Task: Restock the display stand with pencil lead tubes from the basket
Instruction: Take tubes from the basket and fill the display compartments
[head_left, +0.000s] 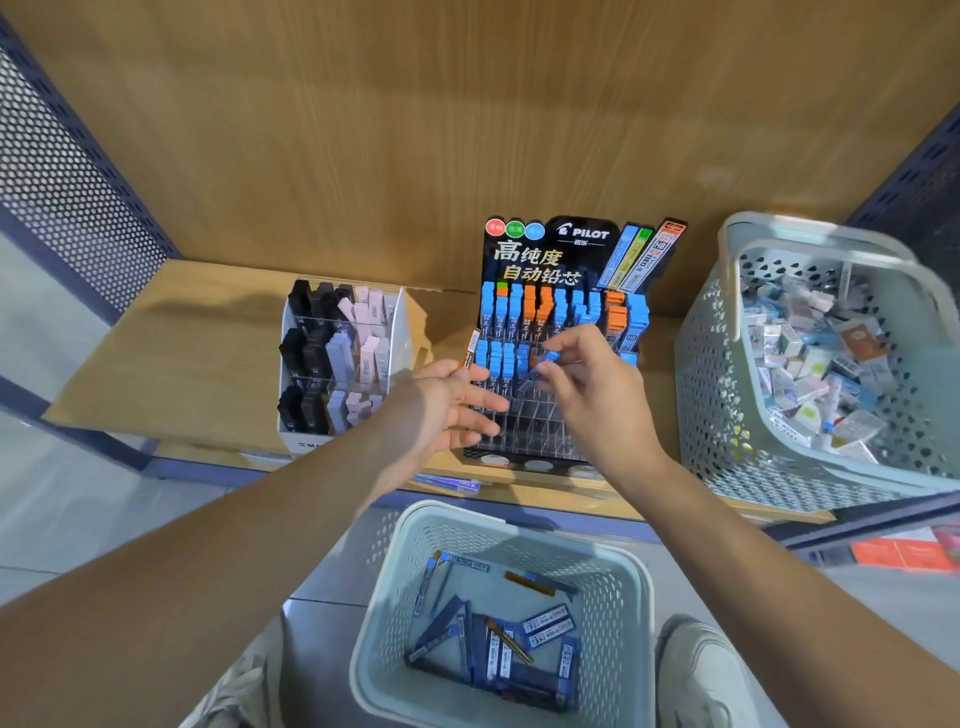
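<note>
While the display stand (550, 260) is being restocked, one blue-capped lead tube (543, 365) is being pinched by the right grip (587, 395) between thumb and fingertips, just in front of the stand's second row. The tube is being held on a slant: its blue cap is being pointed up and to the right, its clear lower end down and to the left, toward the empty clear slots (524, 418) lying just below it and slightly to the left. That slant is being judged the relation on which the coming move turns. The slots are being presented nearly upright, so the tube's long axis is probably needing to be swung to match before being lowered, clear end first.

The left grip (447, 405) is being held released, fingers spread and relaxed, in front of the stand's left side and beside an orange tube (472, 345) at the stand's left edge; whether that tube is being touched cannot be told. The right grip is being taken as the nearer of the two to the open slots, the left being available to steady the stand. Loose tubes (498, 639) are lying in the basket (519, 526) on the floor below, well apart from both grips, their long axes being pointed every way.
</note>
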